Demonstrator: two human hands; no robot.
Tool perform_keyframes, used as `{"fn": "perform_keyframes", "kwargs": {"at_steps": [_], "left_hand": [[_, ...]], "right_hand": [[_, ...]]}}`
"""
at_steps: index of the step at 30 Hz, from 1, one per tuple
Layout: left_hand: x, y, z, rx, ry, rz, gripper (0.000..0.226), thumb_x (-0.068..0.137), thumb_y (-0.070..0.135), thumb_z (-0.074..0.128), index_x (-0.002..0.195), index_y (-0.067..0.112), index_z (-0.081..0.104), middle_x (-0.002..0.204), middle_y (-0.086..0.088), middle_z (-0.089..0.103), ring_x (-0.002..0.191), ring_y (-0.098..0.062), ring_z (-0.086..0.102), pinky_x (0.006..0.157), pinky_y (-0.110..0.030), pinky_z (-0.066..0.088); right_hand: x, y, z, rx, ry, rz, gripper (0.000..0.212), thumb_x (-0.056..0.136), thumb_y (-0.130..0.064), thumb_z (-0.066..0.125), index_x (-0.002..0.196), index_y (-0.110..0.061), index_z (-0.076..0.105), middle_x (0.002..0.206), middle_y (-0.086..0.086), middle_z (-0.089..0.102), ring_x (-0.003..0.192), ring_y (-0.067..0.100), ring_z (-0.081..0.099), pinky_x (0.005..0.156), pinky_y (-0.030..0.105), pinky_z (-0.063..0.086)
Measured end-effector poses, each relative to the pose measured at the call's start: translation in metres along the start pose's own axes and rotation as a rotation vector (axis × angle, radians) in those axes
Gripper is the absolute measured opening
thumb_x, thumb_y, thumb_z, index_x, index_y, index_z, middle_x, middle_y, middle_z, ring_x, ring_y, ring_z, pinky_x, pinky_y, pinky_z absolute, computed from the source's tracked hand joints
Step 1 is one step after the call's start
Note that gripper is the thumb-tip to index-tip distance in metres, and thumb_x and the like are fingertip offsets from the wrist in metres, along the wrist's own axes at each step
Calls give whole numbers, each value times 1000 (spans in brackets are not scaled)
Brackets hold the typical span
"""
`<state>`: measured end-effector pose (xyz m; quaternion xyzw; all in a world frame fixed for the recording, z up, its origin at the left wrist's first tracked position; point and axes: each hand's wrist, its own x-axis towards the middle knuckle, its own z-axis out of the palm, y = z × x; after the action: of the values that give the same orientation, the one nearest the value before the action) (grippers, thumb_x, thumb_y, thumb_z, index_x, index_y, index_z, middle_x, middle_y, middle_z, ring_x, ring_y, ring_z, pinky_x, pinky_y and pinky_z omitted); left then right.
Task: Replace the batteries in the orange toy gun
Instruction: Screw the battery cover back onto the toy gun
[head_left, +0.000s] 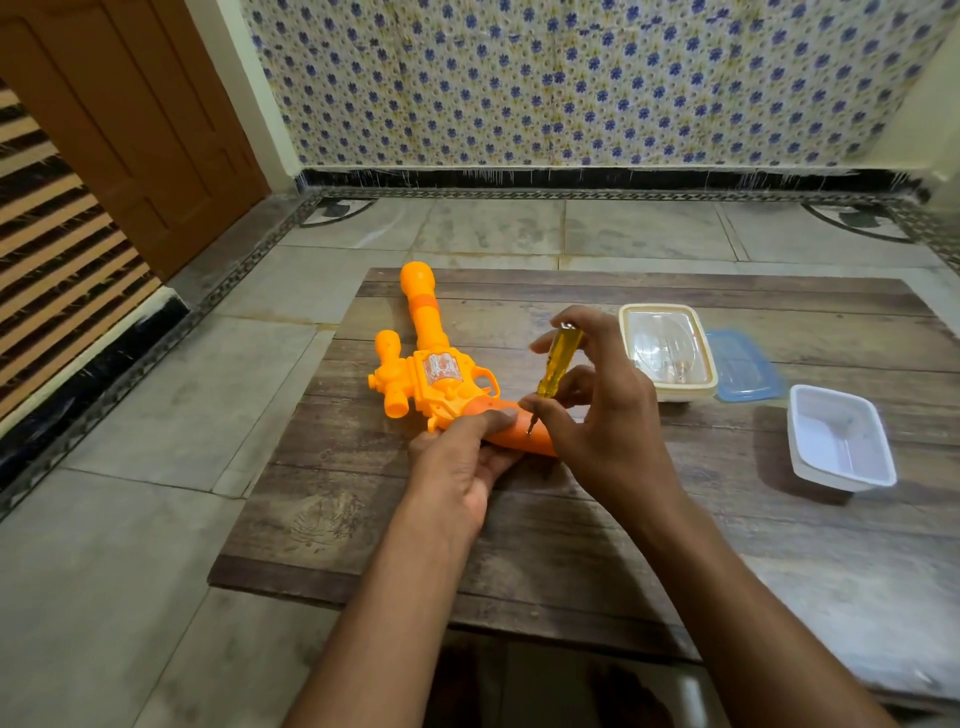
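Head view: left hand (457, 462) grips toy gun (431, 374); right hand (597, 410) pinches upright screwdriver (558, 361).

The toy gun (423, 358) is bright orange with a darker orange grip, and the screwdriver (558, 361) has a clear yellow handle. The surface (571, 545) is brown wood-grain planks; on it sit a cream-rimmed clear container (667, 353), a blue-edged lid (748, 364) and a white tray (839, 439). The wall (571, 78) shows blue flowers on white, beside a brown door (130, 130).
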<state>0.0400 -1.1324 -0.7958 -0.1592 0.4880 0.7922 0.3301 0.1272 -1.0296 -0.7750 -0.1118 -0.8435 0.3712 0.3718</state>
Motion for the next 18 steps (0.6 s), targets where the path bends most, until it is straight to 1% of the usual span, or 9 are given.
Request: {"fn": "perform_keyframes", "kwargs": {"at_steps": [2, 4, 6, 8, 9, 11, 13, 15, 18], "left_hand": [[0, 0, 0, -5, -4, 3, 51, 77, -18, 72, 123, -2, 59, 117, -25, 68, 102, -41, 69, 80, -59, 61], [1, 0, 0, -6, 4, 1, 49, 77, -18, 72, 121, -2, 59, 117, -25, 68, 101, -41, 69, 80, -59, 61], [1, 0, 0, -4, 7, -6, 51, 76, -18, 72, 123, -4, 59, 118, -26, 69, 99, -40, 70, 74, -55, 63], [0, 1, 0, 1, 7, -18, 55, 75, -19, 72, 127, -5, 59, 119, -28, 69, 95, -40, 71, 63, -50, 63], [0, 2, 0, 1, 5, -25, 56, 75, -19, 71, 128, -6, 59, 118, -28, 69, 94, -39, 72, 61, -48, 63], [0, 2, 0, -1, 8, -30, 54, 75, -19, 70, 126, -6, 60, 116, -28, 70, 98, -40, 72, 65, -52, 64], [0, 2, 0, -12, 16, -25, 44, 76, -20, 70, 115, 0, 62, 113, -25, 70, 101, -41, 70, 68, -53, 63], [-1, 3, 0, -4, 17, -30, 40, 77, -18, 72, 108, 4, 60, 113, -23, 68, 101, -39, 68, 71, -53, 62], [0, 3, 0, 6, 25, -34, 48, 77, -17, 74, 116, 4, 57, 115, -22, 67, 99, -38, 68, 77, -56, 61]], "right_hand": [[-1, 1, 2, 14, 1, 3, 83, 76, 1, 83, 136, -30, 36, 106, -12, 66, 67, 7, 65, 66, 29, 58], [-1, 2, 3, -12, -13, -5, 88, 77, 0, 83, 141, -32, 33, 101, -11, 67, 68, 3, 64, 66, 21, 56], [-2, 2, 4, -33, -17, -25, 85, 77, -2, 84, 140, -32, 35, 100, -10, 68, 71, 0, 64, 68, 16, 54], [-1, 0, 3, -22, -4, -68, 77, 79, -6, 84, 139, -28, 41, 101, -7, 69, 77, 2, 66, 72, 18, 56], [-2, -2, 2, -6, 9, -92, 70, 82, -10, 83, 139, -23, 45, 103, -5, 69, 82, 4, 67, 73, 22, 57], [0, -5, 2, 39, 53, -119, 51, 90, -13, 76, 135, -13, 53, 110, -2, 69, 91, 11, 70, 75, 31, 60], [2, -6, 1, 77, 95, -114, 37, 95, -8, 68, 130, -7, 59, 116, 1, 69, 98, 15, 72, 77, 36, 61], [3, -6, -1, 86, 124, -97, 32, 94, -3, 69, 126, -3, 62, 113, 2, 72, 97, 13, 74, 79, 35, 62], [4, -9, -3, 64, 154, -92, 36, 90, -4, 77, 123, -4, 64, 99, 2, 73, 92, 10, 74, 80, 32, 62]]}}
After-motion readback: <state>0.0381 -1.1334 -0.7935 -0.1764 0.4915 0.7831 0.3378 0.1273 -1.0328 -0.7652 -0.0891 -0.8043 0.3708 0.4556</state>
